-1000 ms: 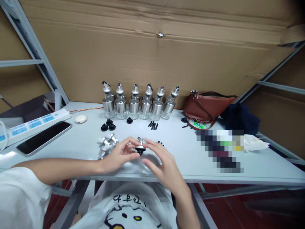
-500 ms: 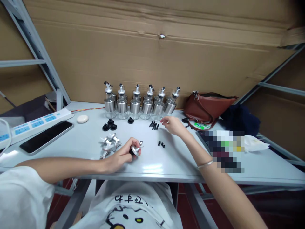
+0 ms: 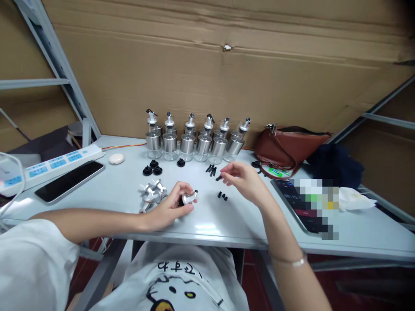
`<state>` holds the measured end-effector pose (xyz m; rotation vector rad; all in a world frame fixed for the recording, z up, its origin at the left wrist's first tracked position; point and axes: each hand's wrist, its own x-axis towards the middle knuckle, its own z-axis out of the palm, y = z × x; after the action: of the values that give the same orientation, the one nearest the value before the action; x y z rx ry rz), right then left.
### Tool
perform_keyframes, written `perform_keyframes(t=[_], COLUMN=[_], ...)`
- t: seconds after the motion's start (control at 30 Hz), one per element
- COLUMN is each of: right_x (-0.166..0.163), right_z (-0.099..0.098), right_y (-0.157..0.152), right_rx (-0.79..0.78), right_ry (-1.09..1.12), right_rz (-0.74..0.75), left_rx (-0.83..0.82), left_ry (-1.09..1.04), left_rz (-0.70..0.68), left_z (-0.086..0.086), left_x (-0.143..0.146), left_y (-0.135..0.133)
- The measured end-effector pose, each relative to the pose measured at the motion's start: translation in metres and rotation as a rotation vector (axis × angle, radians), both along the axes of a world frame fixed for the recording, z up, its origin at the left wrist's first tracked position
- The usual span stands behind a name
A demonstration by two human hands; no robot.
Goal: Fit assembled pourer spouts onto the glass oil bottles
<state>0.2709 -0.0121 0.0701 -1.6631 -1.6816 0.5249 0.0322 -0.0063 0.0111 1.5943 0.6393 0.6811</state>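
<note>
My left hand (image 3: 177,203) is closed around a silver pourer spout (image 3: 188,198) with a black tip, held just above the table. In my right hand (image 3: 241,179), thumb and fingers pinch a small black strip (image 3: 219,177). Behind that hand lie several similar black strips (image 3: 211,169). Nearer to me, between the two hands, stand a few tiny black plugs (image 3: 222,195). Beside my left wrist is a pile of silver spout parts (image 3: 152,193). Black round stoppers (image 3: 152,168) sit farther back, and one more stopper (image 3: 180,162) stands apart.
A row of glass and steel oil bottles (image 3: 187,144) with spouts lines the back. At the left lie a power strip (image 3: 48,168), a phone (image 3: 69,181) and a white round case (image 3: 116,159). On the right are a brown bag (image 3: 288,149) and a partly blurred phone (image 3: 300,211).
My right hand has drawn back from the strips toward me, and a black strip now shows in its fingers. My left hand has turned the spout slightly.
</note>
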Motion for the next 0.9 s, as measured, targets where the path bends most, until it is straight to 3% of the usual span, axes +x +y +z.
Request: perform_keyframes(t=[0.07,0.13,0.2,0.4,0.7,0.9], right_x=[-0.012,-0.025,-0.039,-0.069,-0.083,-0.083], right_z=[0.0,-0.01,-0.026,-0.065,-0.062,-0.064], right_y=[-0.04,-0.071,-0.084,-0.058,-0.06,-0.061], right_rx=[0.145,0.263,0.257,0.153,0.03,0.04], right_ry=[0.27,0.478,0.591,0.794,1.011,1.032], right_rz=[0.069,-0.007,-0.052,-0.117,-0.008,-0.028], left_rx=[0.013,0.03,0.047,-0.032,-0.001,0.079], left_ry=[0.009,0.023,0.037,0.029,0.096,0.135], left_rz=[-0.037,-0.058,-0.041,-0.067,-0.127,-0.083], left_z=[0.002,0.004,0.005,0.005,0.005,0.003], left_x=[0.001,0.001,0.001,0.001,0.001,-0.001], left_y=[0.001,0.001,0.001,0.0,-0.002,0.0])
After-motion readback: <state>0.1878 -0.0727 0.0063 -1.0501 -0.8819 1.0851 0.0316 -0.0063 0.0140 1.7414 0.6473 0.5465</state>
